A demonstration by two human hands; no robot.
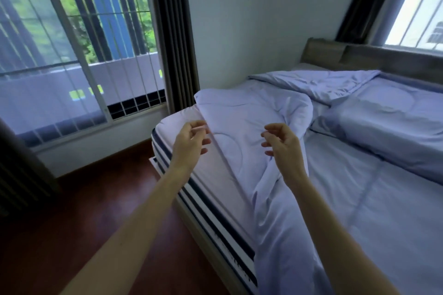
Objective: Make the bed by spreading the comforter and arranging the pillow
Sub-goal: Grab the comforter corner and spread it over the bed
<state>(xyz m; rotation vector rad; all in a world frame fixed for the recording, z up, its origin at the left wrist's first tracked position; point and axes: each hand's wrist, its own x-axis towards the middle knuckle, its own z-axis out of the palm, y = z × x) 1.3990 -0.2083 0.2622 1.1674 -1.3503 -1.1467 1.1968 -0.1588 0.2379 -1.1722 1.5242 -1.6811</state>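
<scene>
Grip released on both sides: left hand (pixel 191 142) and right hand (pixel 281 145) hovered, fingers loosely curled, above the comforter (pixel 251 117), which lay bunched along the window-side edge of the bed (pixel 215 213). Spreading was in hand; the next move probably called for grasping the comforter's folded edge.

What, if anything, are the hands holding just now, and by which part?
The right hand holds nothing. The left hand is at the folded edge of the comforter; grip unclear.

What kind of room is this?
Most likely a bedroom: there's a bed with a wooden headboard, a rumpled pale blue comforter and a pillow on it, and a dark curtain by the window.
</scene>
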